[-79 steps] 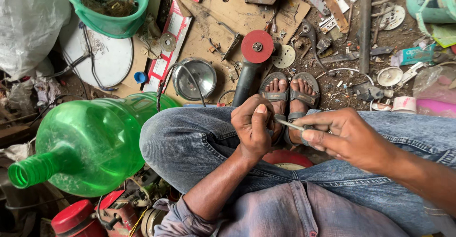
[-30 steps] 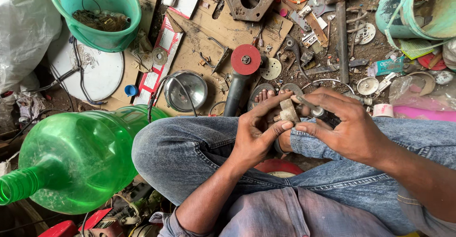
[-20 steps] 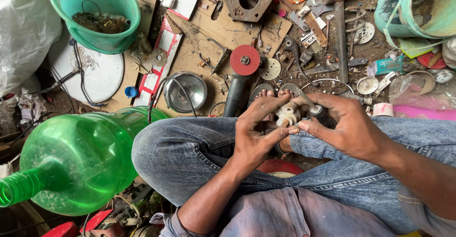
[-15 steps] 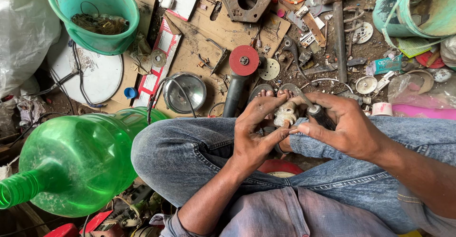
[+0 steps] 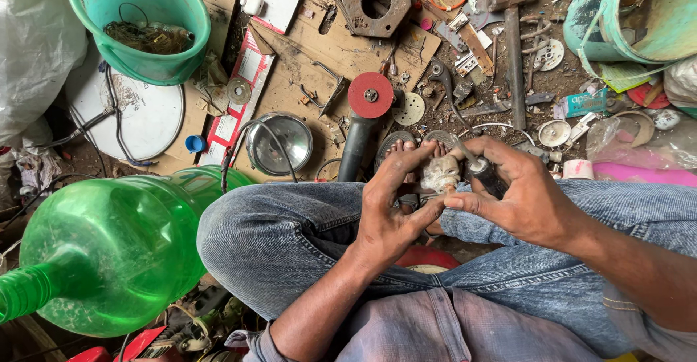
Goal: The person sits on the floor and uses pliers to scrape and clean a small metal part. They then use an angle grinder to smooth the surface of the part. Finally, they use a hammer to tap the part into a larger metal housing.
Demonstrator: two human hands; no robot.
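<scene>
At frame centre, the left hand (image 5: pixel 388 213) pinches a small pale part (image 5: pixel 441 173) steady while the right hand (image 5: pixel 519 198) grips a dark tool (image 5: pixel 483 175) against it, braced over the knees.

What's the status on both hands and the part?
Left hand and right hand both closed on a small pale part over the knees. Right grip also pinches a dark tool. Angle grinder lies just beyond.

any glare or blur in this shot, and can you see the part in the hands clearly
Head view: soft even light, no hard shadows; glare on the round lamp and green bottle; edges bend slightly. The pale part between left hand and right hand is small and partly hidden.
</scene>
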